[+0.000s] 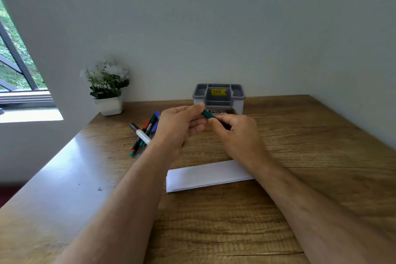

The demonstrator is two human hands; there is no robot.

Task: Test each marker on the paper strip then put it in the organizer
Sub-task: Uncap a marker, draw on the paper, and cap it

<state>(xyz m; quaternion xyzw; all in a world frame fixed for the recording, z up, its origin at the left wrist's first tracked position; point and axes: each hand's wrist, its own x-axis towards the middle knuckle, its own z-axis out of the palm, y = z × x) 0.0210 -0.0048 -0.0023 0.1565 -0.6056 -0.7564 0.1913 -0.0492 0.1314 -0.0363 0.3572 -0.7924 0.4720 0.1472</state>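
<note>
Both hands are up over the middle of the table (300,135), sharing one green marker (208,114). The left hand (177,126) pinches its far end between thumb and fingertips, while the right hand (233,128) curls round the other end, hiding most of the barrel. That two-ended hold looks like the set-up for pulling the cap off, one hand bracing and the other tugging, though the cap seam itself is hidden.

The marker hangs in the air just in front of the grey organizer (219,97), which stands against the back wall with its compartments open to the top; I see no marker in them from here. The paper strip (205,176) lies flat on the table nearer the person, beneath the forearms and well placed for a test stroke once the tip is bare. It looks blank as far as I can tell.

Off to the left waits a loose pile of markers (145,133), red, blue, green and a black-and-white one, crossed over each other. A potted plant (107,88) sits in the corner beyond them, well out of play.
</note>
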